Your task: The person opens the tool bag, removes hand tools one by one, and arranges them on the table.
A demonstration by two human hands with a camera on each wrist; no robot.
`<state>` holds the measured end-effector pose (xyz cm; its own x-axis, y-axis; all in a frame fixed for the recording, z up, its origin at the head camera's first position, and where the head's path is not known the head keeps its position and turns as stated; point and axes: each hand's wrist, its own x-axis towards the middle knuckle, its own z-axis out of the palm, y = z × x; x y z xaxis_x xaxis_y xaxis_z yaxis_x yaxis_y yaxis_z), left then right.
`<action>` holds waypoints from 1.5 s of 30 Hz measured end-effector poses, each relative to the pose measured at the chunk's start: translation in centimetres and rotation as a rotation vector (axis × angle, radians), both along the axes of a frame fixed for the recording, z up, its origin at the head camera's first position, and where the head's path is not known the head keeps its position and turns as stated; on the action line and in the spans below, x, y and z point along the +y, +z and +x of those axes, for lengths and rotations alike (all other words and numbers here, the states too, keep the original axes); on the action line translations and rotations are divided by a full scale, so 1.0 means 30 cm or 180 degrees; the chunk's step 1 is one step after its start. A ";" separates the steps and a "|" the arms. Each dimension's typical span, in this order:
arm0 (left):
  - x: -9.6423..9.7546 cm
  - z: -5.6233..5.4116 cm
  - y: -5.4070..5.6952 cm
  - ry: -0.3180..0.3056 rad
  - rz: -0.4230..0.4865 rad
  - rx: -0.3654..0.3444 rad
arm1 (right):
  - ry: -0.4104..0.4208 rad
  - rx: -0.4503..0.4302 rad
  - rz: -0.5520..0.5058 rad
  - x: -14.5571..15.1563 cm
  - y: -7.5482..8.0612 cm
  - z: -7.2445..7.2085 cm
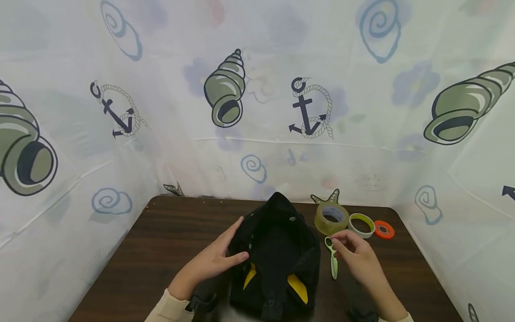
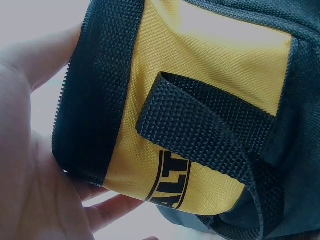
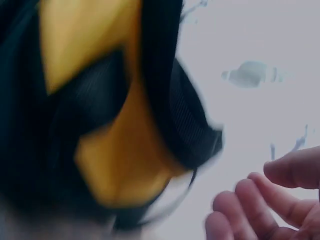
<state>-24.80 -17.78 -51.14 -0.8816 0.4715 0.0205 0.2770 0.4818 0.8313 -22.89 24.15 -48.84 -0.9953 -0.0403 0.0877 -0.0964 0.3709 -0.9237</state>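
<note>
A black and yellow tool bag (image 1: 277,250) stands on the table with its top open. My left hand (image 1: 215,257) holds the bag's left side, with the thumb toward the front and the fingers along the outside. In the left wrist view, the bag's yellow end panel (image 2: 210,65) carries a black webbing loop (image 2: 190,117) and partly hidden lettering. Right of the bag lies a pair of light green scissors (image 1: 333,261). My right hand (image 1: 358,255) is at its handles, fingers loosely bent; nothing shows between them in the right wrist view.
Behind the right hand are a wide roll of clear tape (image 1: 331,219), a white tape roll (image 1: 361,225) and a small orange tape roll (image 1: 384,229). Printed cloth (image 1: 265,112) encloses the dark wooden table (image 1: 169,237) at the back and sides.
</note>
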 end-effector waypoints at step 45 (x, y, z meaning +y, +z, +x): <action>-0.004 -0.001 0.007 -0.0051 0.0108 0.0048 | 0.1229 -0.1978 -0.0942 -0.534 0.000 -0.405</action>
<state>-24.81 -17.89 -50.93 -0.8735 0.4843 0.0500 0.2970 0.4487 0.8428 -35.04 8.12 -48.85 -0.7858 -0.4550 -0.4190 0.3979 0.1468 -0.9056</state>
